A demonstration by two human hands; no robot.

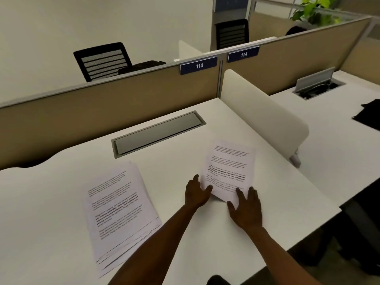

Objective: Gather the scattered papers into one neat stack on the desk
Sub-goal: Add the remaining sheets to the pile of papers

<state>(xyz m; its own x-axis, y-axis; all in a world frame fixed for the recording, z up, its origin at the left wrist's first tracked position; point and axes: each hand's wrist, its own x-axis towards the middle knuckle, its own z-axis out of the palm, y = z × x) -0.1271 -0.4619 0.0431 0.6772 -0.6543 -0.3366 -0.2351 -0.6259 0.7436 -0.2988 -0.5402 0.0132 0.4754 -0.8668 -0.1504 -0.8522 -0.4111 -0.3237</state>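
A loose pile of printed papers (119, 212) lies on the white desk (185, 153) at the left, its sheets fanned unevenly at the near edge. A single printed sheet (229, 169) lies to the right of it, near the desk's middle. My left hand (196, 192) grips that sheet's near left corner, thumb on top, and the corner is lifted slightly. My right hand (245, 206) rests flat on the sheet's near right corner with its fingers spread.
A grey cable flap (156, 133) is set into the desk behind the papers. A tan partition (102, 108) closes the back, and a cream divider (263, 118) bounds the right side. The neighbouring desk holds a black cloth (368, 115). Black chairs stand beyond the partition.
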